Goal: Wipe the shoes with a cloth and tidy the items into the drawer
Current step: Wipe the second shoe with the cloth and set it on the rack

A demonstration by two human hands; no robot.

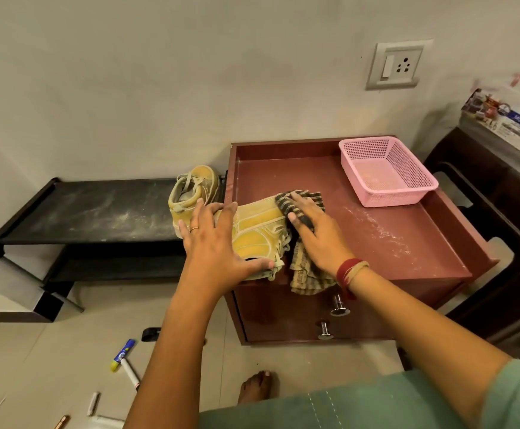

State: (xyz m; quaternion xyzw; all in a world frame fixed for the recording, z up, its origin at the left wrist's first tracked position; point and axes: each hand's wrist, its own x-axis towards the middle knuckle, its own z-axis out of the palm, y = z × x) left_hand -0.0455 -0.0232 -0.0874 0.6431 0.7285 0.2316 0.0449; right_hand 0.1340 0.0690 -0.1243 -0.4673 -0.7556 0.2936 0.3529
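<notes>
Yellow shoe (258,233) is lying at the front left of the maroon cabinet (376,236) top. Left hand (215,243) is resting flat on it, fingers spread. Right hand (317,233) is pressing a striped cloth (306,274) against the shoe with straight fingers, and the cloth's tail is hanging over the front edge. Second shoe (190,190) is sitting on the black rack (98,212) beside the cabinet. Pink basket (385,171) is standing at the back right.

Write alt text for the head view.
A person's right hand presses a striped cloth onto a yellow shoe atop a maroon cabinet, while the left hand steadies it. A second shoe and a pink basket sit nearby.
</notes>
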